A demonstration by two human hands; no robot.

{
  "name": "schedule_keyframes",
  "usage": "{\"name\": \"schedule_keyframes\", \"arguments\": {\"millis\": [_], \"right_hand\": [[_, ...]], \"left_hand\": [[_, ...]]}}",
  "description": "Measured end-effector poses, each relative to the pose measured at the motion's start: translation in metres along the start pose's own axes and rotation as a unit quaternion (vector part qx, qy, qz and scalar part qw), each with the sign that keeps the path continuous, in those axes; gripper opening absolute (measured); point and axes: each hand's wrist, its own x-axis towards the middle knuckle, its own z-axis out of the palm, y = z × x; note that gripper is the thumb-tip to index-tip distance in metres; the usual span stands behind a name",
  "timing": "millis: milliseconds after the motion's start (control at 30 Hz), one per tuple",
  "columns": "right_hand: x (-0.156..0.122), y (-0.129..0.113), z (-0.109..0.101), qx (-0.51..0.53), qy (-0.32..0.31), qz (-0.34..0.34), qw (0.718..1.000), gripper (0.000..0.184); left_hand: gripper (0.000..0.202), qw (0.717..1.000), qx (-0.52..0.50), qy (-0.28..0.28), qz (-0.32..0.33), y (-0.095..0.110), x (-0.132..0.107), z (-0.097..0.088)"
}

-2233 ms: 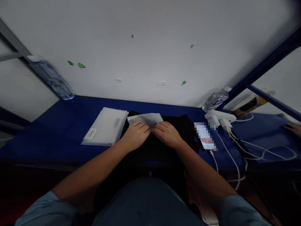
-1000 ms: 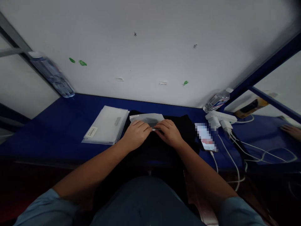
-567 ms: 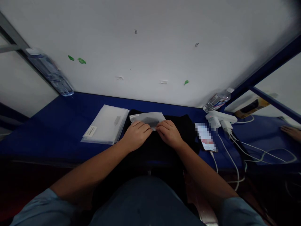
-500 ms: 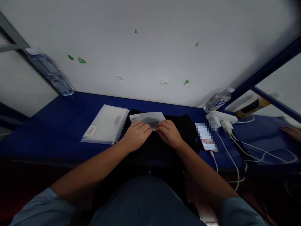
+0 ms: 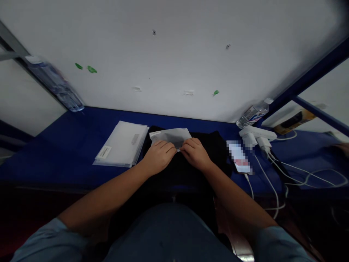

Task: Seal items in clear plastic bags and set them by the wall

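A whitish translucent plastic bag (image 5: 174, 135) lies over a folded black cloth (image 5: 212, 145) in front of me. Its near edge is pinched by my left hand (image 5: 160, 154) and my right hand (image 5: 196, 153). Both sets of fingers are curled close together at the middle of that edge, with the thumbs mostly hidden. The far side of the bag stands slightly raised, with a small white label at its left corner. Left of the cloth is a stack of similar frosted plastic bags (image 5: 122, 142) bearing printed labels.
On the blue table (image 5: 73, 145) a phone (image 5: 240, 158) is plugged into a cable at right. Behind it are a white power strip (image 5: 257, 134) and a water bottle (image 5: 255, 113). A larger bottle (image 5: 56, 83) stands at left. Part of another person's hand (image 5: 342, 148) shows at the far right.
My hands stay almost still on the bag's near edge, and the view has shifted slightly. At the far right, the other person's hand has moved farther out of view.
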Motion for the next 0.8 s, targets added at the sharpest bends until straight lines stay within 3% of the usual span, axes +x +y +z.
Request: {"name": "schedule_keyframes", "arguments": {"millis": [500, 633, 800], "right_hand": [[0.0022, -0.0026, -0.0047, -0.07, -0.006, -0.07, 0.995, 0.027], [0.0018, -0.0032, -0.0058, -0.06, -0.012, -0.052, 0.997, 0.026], [0.0039, -0.0039, -0.0046, 0.023, -0.006, 0.008, 1.0, 0.02]], "left_hand": [[0.022, 1.0, 0.003, -0.024, -0.005, -0.0014, -0.0006, -0.0009], [0.021, 1.0, 0.007, -0.022, -0.005, -0.0013, 0.0, -0.0028], [0.02, 0.999, 0.021, -0.022, -0.015, 0.003, 0.004, -0.0045]]}}
